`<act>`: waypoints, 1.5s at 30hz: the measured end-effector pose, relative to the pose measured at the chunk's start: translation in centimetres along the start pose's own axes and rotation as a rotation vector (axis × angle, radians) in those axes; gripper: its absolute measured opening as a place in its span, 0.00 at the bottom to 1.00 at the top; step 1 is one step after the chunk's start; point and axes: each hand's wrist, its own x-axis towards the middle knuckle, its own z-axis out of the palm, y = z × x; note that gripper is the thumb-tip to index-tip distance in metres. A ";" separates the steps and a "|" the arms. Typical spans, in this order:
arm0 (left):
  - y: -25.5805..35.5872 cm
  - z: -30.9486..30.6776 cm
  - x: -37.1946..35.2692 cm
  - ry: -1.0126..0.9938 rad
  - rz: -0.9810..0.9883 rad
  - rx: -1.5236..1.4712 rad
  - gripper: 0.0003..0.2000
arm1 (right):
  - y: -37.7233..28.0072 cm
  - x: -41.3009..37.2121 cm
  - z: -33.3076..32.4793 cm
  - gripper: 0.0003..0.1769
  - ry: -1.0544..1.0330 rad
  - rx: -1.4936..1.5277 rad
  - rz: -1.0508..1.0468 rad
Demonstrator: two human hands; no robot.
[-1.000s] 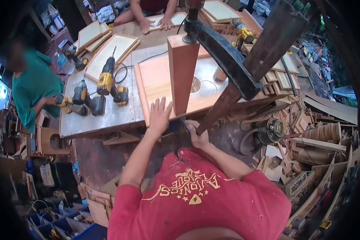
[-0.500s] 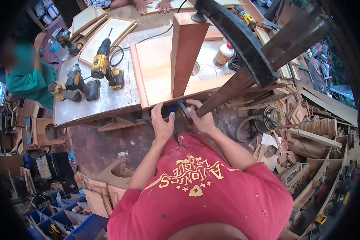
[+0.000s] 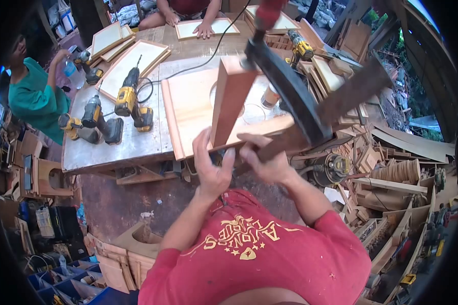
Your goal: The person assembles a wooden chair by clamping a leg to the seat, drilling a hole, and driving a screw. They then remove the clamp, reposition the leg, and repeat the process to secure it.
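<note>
An upright wooden block [image 3: 233, 96] stands, slightly tilted, on a pale wooden panel [image 3: 188, 104] with round cutouts. A bar clamp [image 3: 290, 91] reaches over from the right, its pad on the block's top end. Its red handle [image 3: 269, 14] is partly cut off at the top. My right hand [image 3: 272, 162] is curled round the lower end of the clamp's rusty bar, beside the panel's front edge. My left hand [image 3: 212, 170] is at that same edge, just left of the block's foot, fingers and thumb apart. What lies under the edge is mostly hidden.
Yellow-and-black cordless drills [image 3: 126, 99] stand on the table [image 3: 147, 129], left of the panel. A glue bottle [image 3: 269, 96] sits behind the clamp. Across the table a person's hands rest on a framed panel [image 3: 188, 29]. Another person in green [image 3: 38, 104] is at left.
The clamp's bar has swung lower and its red handle has come into view. My right hand has moved up onto the bar. The block leans more, and my left hand has shifted slightly.
</note>
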 end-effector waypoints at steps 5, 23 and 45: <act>-1.5 0.0 3.0 0.018 0.065 0.079 0.27 | -0.1 -0.2 0.7 0.21 0.043 0.110 -0.098; -2.9 1.1 -7.7 -0.702 -0.381 -0.188 0.26 | -2.1 -1.6 1.3 0.20 -0.028 0.175 0.141; 4.9 0.9 15.2 -0.197 0.288 -0.035 0.41 | -3.9 3.4 -10.9 0.49 0.023 0.722 -0.345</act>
